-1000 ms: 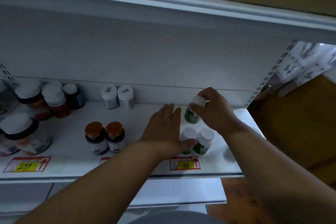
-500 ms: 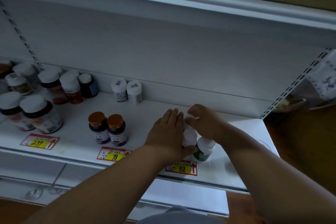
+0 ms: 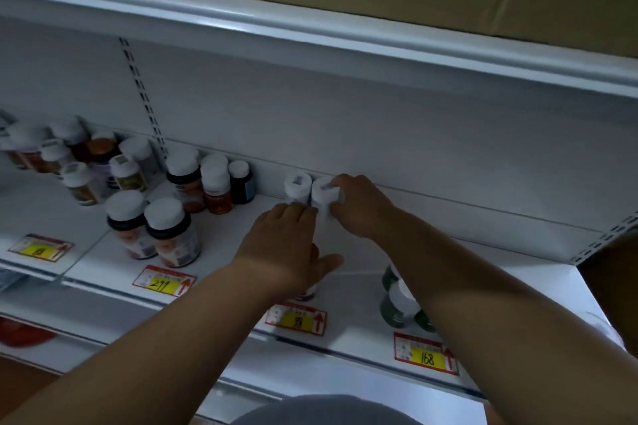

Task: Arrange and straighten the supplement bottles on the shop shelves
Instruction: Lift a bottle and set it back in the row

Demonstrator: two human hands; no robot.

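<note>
**Q:** Report the position of both hands.

**A:** My right hand (image 3: 362, 205) is at the back of the white shelf (image 3: 362, 286), against the rear panel. Its fingers are curled round the right white bottle (image 3: 324, 195), gripping it at cap height. My left hand (image 3: 286, 245) lies in front of the pair, fingers straight and pressed together, the tips touching the base of the left white bottle (image 3: 297, 188); the thumb is spread out to the right.

**Q:** Where do those two bottles stand?

**A:** Upright, side by side and touching, at the rear wall, mid-shelf.

**Q:** Other stock on the shelf?

**A:** Green bottles (image 3: 397, 304) stand near the front edge behind price tag 168 (image 3: 426, 357), partly hidden by my right forearm. A bottle under my left wrist is mostly covered; type cannot be told. Two large white-capped jars (image 3: 153, 231) stand behind price tag 299 (image 3: 164, 283), with smaller brown bottles (image 3: 215, 188) behind them.
</note>
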